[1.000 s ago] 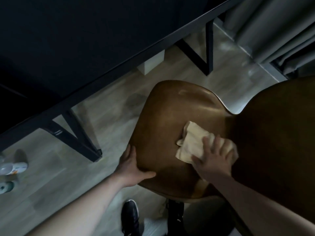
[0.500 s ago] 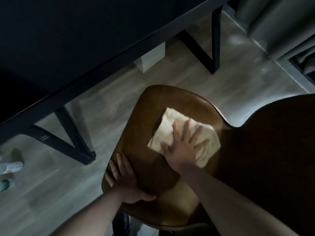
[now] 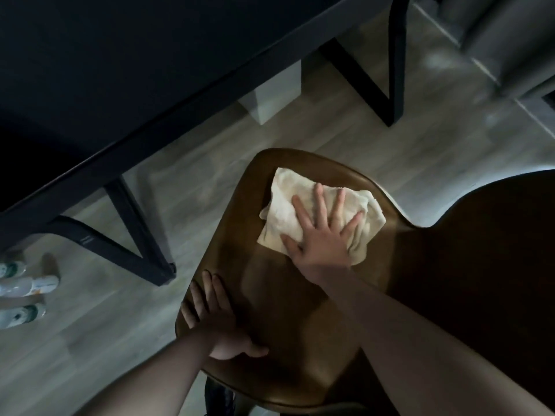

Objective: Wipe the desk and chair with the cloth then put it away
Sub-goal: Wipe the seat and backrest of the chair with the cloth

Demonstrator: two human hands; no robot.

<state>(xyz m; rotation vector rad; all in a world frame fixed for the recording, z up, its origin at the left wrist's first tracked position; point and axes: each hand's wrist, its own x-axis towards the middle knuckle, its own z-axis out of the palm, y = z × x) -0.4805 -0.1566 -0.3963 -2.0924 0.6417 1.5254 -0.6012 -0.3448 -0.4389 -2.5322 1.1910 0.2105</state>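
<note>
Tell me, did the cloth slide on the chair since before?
Yes. The cloth under the right hand slid away from the chair backrest toward the seat's front edge, nearer the desk.

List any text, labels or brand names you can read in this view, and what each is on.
No text can be read.
Bottles on the floor at the left edge: green and orange label patches, too small and blurred to read.
Desk leg: two short pale marks, no readable characters.
Cloth, chair seat, desk top: no print shows.
</note>
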